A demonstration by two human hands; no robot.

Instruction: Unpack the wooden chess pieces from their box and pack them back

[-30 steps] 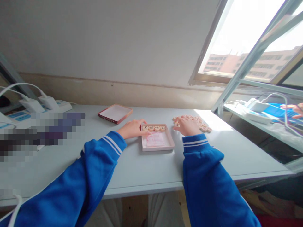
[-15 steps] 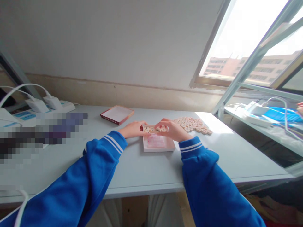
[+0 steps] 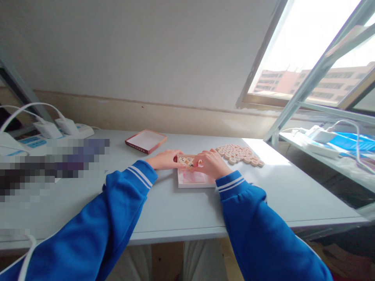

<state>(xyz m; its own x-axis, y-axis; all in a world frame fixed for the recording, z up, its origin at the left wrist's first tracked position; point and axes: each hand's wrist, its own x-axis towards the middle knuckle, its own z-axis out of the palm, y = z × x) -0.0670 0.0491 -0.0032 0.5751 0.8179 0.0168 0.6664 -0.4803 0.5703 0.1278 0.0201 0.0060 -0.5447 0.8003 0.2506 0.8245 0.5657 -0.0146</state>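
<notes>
A shallow white box (image 3: pixel 197 185) lies on the desk in front of me, with a pinkish sheet (image 3: pixel 192 177) in its near part. Round wooden Chinese chess pieces (image 3: pixel 183 159) form a row along its far side. My left hand (image 3: pixel 166 159) is closed around the box's far left corner, its thumb lying along the front of the row. Over the right end of that row, my right hand (image 3: pixel 211 162) curls its fingers down, pinching at a piece they mostly hide. Many more loose chess pieces (image 3: pixel 238 153) lie spread just beyond the right hand.
A dark red box lid (image 3: pixel 145 141) rests upturned at the back left of the desk (image 3: pixel 164 218). Power strips with plugs and white cables (image 3: pixel 48 129) occupy the left side. To the right is a shelf (image 3: pixel 336 156) with another power strip and a metal post.
My right hand has shifted slightly left and turned, its fingers now bent lower over the row. The left hand stays on the box. The view has moved slightly.
</notes>
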